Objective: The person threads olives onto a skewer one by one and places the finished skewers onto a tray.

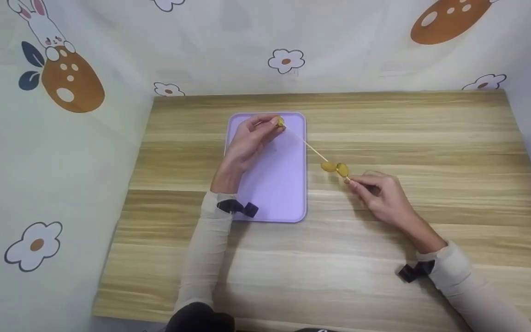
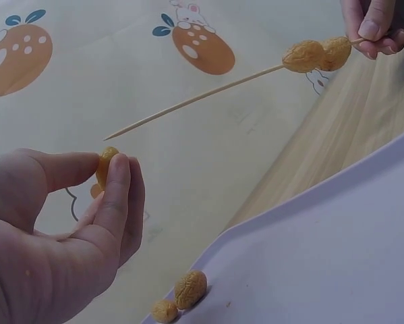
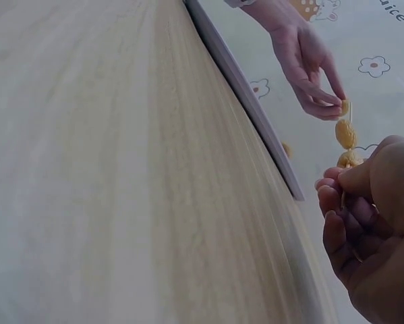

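My right hand (image 1: 387, 198) pinches the end of a thin wooden skewer (image 1: 309, 146) between thumb and fingers. Two wrinkled yellow oval fruits are threaded on it close to that hand, an outer one (image 2: 303, 56) and an inner one (image 2: 336, 53). The skewer's bare pointed end slants toward my left hand (image 1: 249, 138). Another small yellow fruit (image 2: 106, 165) is pinched between the left thumb and fingers, over the upper part of the tray. In the left wrist view the skewer's tip shows just above this fruit.
The lilac rectangular tray (image 1: 274, 184) lies on the wood-grain table (image 1: 431, 138). Two more wrinkled fruits, a larger one (image 2: 190, 289) and a smaller one (image 2: 164, 310), lie at the tray's edge. A patterned cloth wall (image 1: 228, 46) stands behind the table.
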Demonstrator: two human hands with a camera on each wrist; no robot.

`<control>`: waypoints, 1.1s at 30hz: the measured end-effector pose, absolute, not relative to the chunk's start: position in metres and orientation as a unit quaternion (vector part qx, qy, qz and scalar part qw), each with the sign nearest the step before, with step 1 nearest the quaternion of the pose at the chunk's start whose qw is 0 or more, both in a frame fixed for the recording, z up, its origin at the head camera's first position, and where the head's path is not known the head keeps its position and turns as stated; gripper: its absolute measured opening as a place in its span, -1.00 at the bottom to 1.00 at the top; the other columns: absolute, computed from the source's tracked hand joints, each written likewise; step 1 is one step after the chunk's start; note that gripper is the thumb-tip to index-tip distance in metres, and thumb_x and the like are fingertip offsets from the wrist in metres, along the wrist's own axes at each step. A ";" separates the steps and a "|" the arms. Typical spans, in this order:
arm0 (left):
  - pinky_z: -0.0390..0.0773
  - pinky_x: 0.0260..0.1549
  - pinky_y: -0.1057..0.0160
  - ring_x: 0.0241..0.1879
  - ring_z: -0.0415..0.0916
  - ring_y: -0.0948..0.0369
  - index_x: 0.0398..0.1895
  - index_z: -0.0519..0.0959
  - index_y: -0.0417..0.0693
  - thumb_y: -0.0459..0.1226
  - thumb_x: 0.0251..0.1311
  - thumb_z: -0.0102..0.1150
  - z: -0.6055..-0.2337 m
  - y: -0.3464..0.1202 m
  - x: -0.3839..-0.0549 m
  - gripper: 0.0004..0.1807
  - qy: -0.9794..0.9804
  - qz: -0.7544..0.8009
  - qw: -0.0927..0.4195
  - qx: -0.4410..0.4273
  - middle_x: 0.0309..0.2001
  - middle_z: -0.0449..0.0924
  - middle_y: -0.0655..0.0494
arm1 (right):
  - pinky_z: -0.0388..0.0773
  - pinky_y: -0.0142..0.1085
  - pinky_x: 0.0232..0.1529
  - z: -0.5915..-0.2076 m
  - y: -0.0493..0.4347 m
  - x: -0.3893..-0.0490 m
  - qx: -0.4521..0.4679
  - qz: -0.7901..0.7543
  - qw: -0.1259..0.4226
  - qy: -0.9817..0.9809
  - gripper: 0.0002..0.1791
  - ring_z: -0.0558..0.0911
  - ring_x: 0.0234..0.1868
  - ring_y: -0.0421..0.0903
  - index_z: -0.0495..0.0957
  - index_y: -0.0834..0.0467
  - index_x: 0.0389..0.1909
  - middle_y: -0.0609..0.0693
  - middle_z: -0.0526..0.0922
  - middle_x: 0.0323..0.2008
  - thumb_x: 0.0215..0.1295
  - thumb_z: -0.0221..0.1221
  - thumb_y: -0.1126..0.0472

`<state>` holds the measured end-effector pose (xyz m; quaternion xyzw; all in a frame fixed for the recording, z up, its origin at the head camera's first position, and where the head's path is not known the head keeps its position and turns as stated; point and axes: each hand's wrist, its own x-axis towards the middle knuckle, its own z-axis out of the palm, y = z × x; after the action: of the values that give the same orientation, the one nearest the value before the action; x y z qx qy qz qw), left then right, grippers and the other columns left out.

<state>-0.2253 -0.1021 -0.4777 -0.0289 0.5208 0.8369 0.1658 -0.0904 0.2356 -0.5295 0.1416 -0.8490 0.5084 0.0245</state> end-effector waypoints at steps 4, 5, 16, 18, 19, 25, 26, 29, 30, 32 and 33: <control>0.75 0.28 0.21 -0.05 0.79 0.17 0.16 0.61 -0.38 -0.48 0.50 0.24 -0.479 -0.102 -0.225 -0.75 0.523 0.836 0.165 -0.024 -0.04 0.74 -0.09 | 0.56 -0.58 -0.39 -0.530 0.235 -0.090 0.144 0.499 0.029 -0.854 -0.83 0.61 -0.37 -0.21 0.87 0.05 -0.03 -0.04 0.80 -0.37 0.45 0.40 0.28; 0.75 0.29 0.20 -0.05 0.79 0.17 0.15 0.61 -0.38 -0.48 0.49 0.24 -0.479 -0.102 -0.225 -0.75 0.524 0.836 0.165 -0.022 -0.04 0.74 -0.09 | 0.55 -0.58 -0.40 -0.530 0.235 -0.090 0.145 0.498 0.031 -0.855 -0.83 0.60 -0.37 -0.22 0.87 0.05 -0.03 -0.04 0.79 -0.37 0.45 0.41 0.28; 0.76 0.26 0.21 -0.06 0.79 0.17 0.10 0.64 -0.36 -0.48 0.50 0.23 -0.479 -0.103 -0.225 -0.81 0.522 0.838 0.161 -0.017 -0.08 0.77 -0.08 | 0.49 -0.58 -0.44 -0.530 0.234 -0.089 0.148 0.498 0.041 -0.854 -0.83 0.55 -0.39 -0.25 0.87 0.06 -0.05 -0.04 0.76 -0.41 0.41 0.43 0.31; 0.76 0.26 0.21 -0.05 0.79 0.17 0.10 0.64 -0.35 -0.47 0.50 0.24 -0.479 -0.103 -0.225 -0.80 0.525 0.836 0.161 -0.017 -0.07 0.77 -0.08 | 0.49 -0.58 -0.43 -0.531 0.234 -0.089 0.149 0.495 0.043 -0.855 -0.83 0.55 -0.39 -0.26 0.87 0.08 -0.06 -0.03 0.76 -0.40 0.40 0.44 0.32; 0.76 0.26 0.21 -0.05 0.79 0.16 0.11 0.64 -0.35 -0.47 0.50 0.24 -0.479 -0.103 -0.225 -0.79 0.526 0.835 0.161 -0.017 -0.07 0.77 -0.09 | 0.50 -0.59 -0.43 -0.532 0.233 -0.089 0.149 0.495 0.043 -0.855 -0.83 0.56 -0.39 -0.26 0.87 0.09 -0.06 -0.03 0.77 -0.40 0.40 0.44 0.32; 0.76 0.29 0.17 -0.03 0.79 0.12 0.17 0.62 -0.34 -0.46 0.46 0.30 -0.481 -0.104 -0.225 -0.73 0.541 0.827 0.151 -0.007 -0.06 0.77 -0.12 | 0.51 -0.57 -0.48 -0.530 0.234 -0.089 0.152 0.497 0.035 -0.854 -0.83 0.56 -0.41 -0.24 0.87 0.11 -0.05 -0.02 0.76 -0.41 0.41 0.43 0.33; 0.76 0.29 0.16 -0.02 0.79 0.11 0.17 0.62 -0.32 -0.46 0.45 0.32 -0.481 -0.104 -0.225 -0.71 0.547 0.824 0.147 -0.005 -0.05 0.77 -0.12 | 0.50 -0.57 -0.49 -0.530 0.234 -0.089 0.152 0.496 0.034 -0.854 -0.84 0.56 -0.41 -0.24 0.87 0.11 -0.06 -0.03 0.75 -0.42 0.41 0.43 0.33; 0.77 0.28 0.14 0.01 0.79 0.09 0.18 0.61 -0.26 -0.44 0.41 0.38 -0.482 -0.104 -0.225 -0.67 0.569 0.811 0.133 0.007 -0.02 0.76 -0.14 | 0.48 -0.56 -0.52 -0.530 0.234 -0.088 0.152 0.495 0.032 -0.855 -0.84 0.54 -0.43 -0.25 0.87 0.11 -0.06 -0.03 0.72 -0.44 0.41 0.43 0.32; 0.77 0.27 0.14 0.01 0.79 0.08 0.18 0.60 -0.25 -0.43 0.40 0.40 -0.482 -0.104 -0.225 -0.66 0.578 0.806 0.128 0.012 0.00 0.77 -0.14 | 0.47 -0.56 -0.52 -0.529 0.234 -0.088 0.152 0.494 0.033 -0.856 -0.84 0.53 -0.44 -0.25 0.87 0.11 -0.07 -0.03 0.72 -0.44 0.41 0.43 0.33; 0.78 0.26 0.14 0.02 0.80 0.08 0.17 0.60 -0.22 -0.43 0.38 0.42 -0.482 -0.104 -0.224 -0.65 0.592 0.797 0.118 0.023 0.01 0.77 -0.14 | 0.47 -0.56 -0.52 -0.529 0.234 -0.088 0.152 0.493 0.034 -0.856 -0.84 0.53 -0.43 -0.25 0.87 0.11 -0.07 -0.03 0.72 -0.43 0.41 0.43 0.33; 0.78 0.26 0.12 0.02 0.79 0.07 0.17 0.60 -0.22 -0.43 0.37 0.43 -0.481 -0.103 -0.224 -0.64 0.595 0.795 0.114 0.030 0.01 0.76 -0.14 | 0.47 -0.56 -0.52 -0.529 0.234 -0.088 0.152 0.494 0.034 -0.855 -0.85 0.53 -0.43 -0.25 0.87 0.11 -0.07 -0.03 0.72 -0.43 0.41 0.42 0.33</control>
<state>-0.2238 -0.1033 -0.4811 0.0299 0.5948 0.7953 0.1135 -0.0882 0.2339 -0.5290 0.1520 -0.8553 0.4942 0.0337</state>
